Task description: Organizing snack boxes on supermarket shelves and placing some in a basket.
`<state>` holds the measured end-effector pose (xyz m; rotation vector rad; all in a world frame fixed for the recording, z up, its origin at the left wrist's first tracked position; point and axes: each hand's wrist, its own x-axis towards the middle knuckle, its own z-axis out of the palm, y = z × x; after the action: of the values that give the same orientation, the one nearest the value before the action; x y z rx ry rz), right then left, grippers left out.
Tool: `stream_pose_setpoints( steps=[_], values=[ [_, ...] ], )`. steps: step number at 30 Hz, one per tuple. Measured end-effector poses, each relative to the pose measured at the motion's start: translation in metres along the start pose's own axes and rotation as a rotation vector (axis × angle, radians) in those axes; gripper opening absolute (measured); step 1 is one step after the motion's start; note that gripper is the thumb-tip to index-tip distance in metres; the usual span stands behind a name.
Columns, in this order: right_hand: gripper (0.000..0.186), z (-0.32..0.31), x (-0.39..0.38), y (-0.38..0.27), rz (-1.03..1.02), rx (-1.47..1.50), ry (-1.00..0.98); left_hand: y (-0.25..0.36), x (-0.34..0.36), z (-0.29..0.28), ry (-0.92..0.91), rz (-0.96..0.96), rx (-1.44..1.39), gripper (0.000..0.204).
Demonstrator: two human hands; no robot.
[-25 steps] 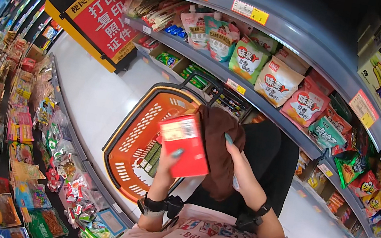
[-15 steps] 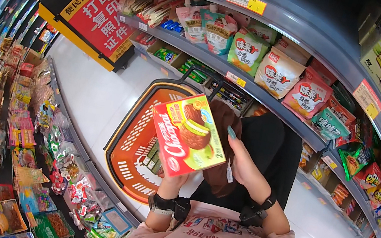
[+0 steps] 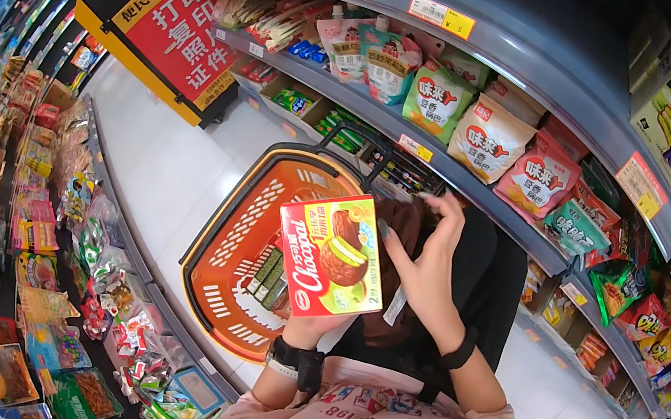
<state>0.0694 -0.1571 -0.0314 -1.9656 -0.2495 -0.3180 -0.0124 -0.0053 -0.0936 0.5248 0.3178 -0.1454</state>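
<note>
A red and green snack box point(image 3: 335, 255) with pictures of round filled cakes on its front is held over a basket. My left hand point(image 3: 315, 324) grips it from below, with most of its fingers hidden behind the carton. To the right of the box, my right hand point(image 3: 434, 271) is open, thumb and fingers apart, holding nothing. Under it lies brown cloth or a brown bag point(image 3: 380, 326) on my lap. The orange shopping basket point(image 3: 224, 258) has a black handle and stands on the floor, with dark green packs point(image 3: 261, 278) lying inside.
Shelves of bagged snacks point(image 3: 487, 137) curve along the far and right sides. Rows of packaged goods point(image 3: 42, 233) line the left. A red, yellow and black sign box point(image 3: 170, 43) stands at the far left. White floor tiles point(image 3: 168, 157) show between.
The box has turned counter-clockwise, its picture side now facing up more squarely. My right hand has come away from beside it, and its fingers have spread and lifted.
</note>
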Motion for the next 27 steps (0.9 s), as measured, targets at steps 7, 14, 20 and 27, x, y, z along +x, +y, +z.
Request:
stream_pose_setpoints(
  steps=[7,14,20,27],
  values=[
    [0.047,-0.017,0.061,-0.014,-0.212,0.253,-0.657,0.010,0.003,0.008,-0.123,0.013,-0.058,0.062],
    [0.071,-0.012,0.087,-0.034,-0.203,0.440,-1.289,0.024,-0.007,0.015,-0.063,0.184,0.176,0.063],
    [0.068,-0.015,0.089,-0.052,-0.444,0.432,-1.340,0.019,-0.002,0.023,-0.086,0.181,0.220,0.074],
    [0.048,-0.106,0.127,-0.106,-0.694,0.082,-0.237,0.030,-0.002,0.054,-0.318,-0.111,0.112,0.099]
  ],
)
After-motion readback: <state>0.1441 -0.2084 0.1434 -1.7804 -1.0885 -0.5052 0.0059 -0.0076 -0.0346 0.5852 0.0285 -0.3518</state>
